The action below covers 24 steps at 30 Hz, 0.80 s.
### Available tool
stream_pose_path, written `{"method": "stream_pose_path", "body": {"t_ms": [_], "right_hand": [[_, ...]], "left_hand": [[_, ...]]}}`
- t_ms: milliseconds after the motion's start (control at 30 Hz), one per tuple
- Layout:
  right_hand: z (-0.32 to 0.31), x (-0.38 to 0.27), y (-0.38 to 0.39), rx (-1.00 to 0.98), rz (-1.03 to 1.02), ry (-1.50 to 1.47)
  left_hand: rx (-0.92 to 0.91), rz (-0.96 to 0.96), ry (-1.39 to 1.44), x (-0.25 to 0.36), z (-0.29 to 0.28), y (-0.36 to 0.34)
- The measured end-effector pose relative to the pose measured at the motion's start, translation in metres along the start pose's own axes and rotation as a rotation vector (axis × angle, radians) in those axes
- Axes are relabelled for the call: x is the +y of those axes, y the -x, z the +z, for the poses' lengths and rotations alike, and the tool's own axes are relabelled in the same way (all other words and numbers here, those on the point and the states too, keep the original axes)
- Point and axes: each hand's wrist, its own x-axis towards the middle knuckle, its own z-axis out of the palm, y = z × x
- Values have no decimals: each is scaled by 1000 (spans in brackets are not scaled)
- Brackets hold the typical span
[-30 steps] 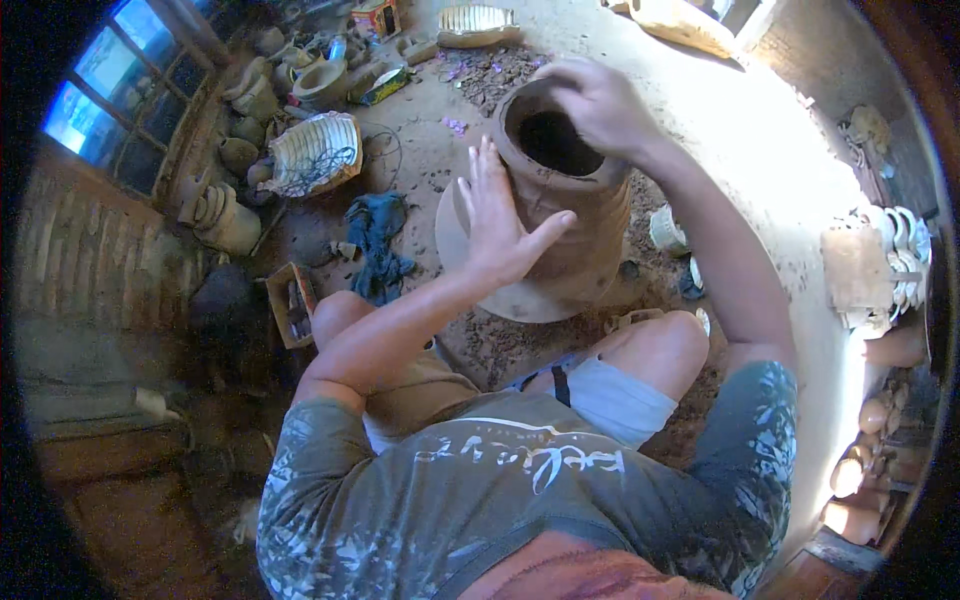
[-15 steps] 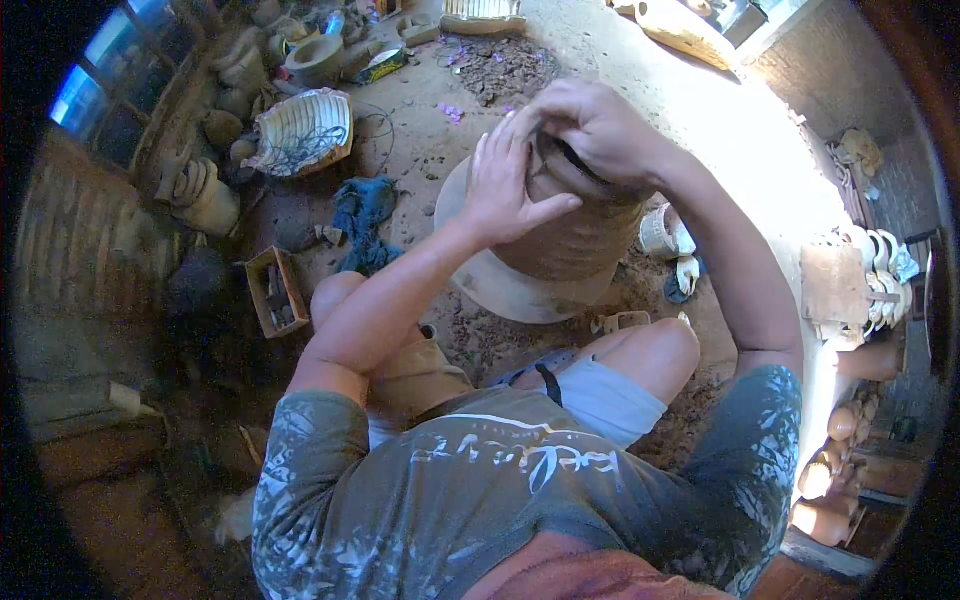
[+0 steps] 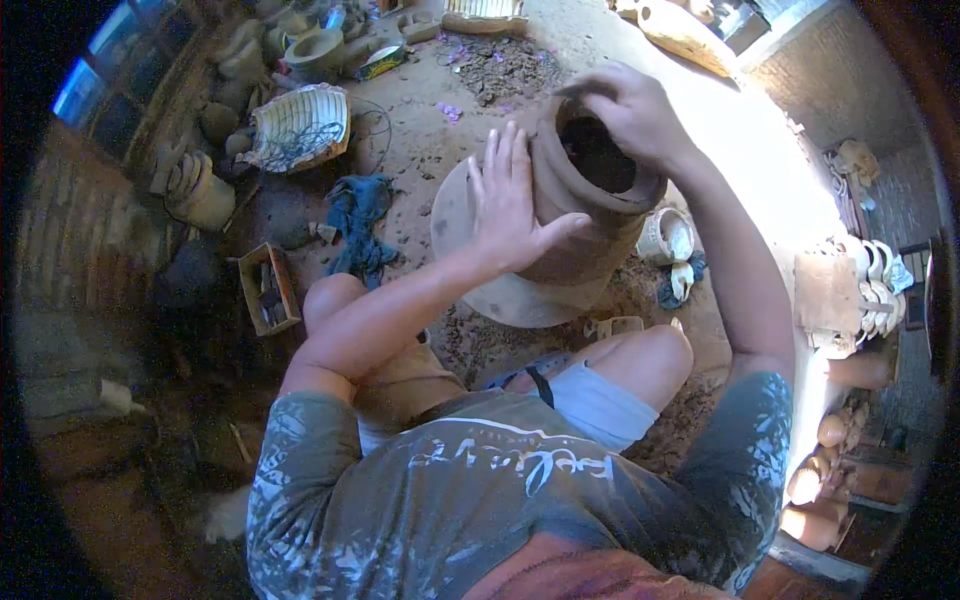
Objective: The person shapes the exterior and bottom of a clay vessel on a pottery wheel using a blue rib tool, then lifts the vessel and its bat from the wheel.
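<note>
A large brown clay pot [image 3: 575, 235] with a wide dark mouth and a thick rim stands on a round pale wheel disc [image 3: 456, 215]. My left hand [image 3: 512, 205] lies flat along the pot's left side, fingers stretched upward and thumb spread out to the right. At the far right of the mouth, my right hand [image 3: 635, 115] grips the rim, its thumb at the inner edge and its fingers reaching over the far side. The fingertips are partly hidden behind the rim. Beyond the pot is a heap of loose clay bits [image 3: 505, 75].
A white tub [image 3: 665, 236] stands right of the pot. To the left are a blue cloth [image 3: 357, 222], a small wooden box [image 3: 268, 290] and a ribbed tray with wire [image 3: 298, 128]. Several pots crowd the left wall; a stacked pile [image 3: 850, 295] sits at the right.
The pot's mouth has come into fuller view. My right hand has shifted right and its fingers have straightened. My left hand has slid slightly down the side, away from the rim.
</note>
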Motion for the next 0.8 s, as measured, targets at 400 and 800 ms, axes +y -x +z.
{"method": "stream_pose_path", "body": {"t_ms": [400,800], "right_hand": [[3,-34,26,-198,-335,-16],[9,5,-3,-18,-186,42]], "left_hand": [[-148,316,225,-65,-7,-56],[-37,99,-44,1,-3,1]]}}
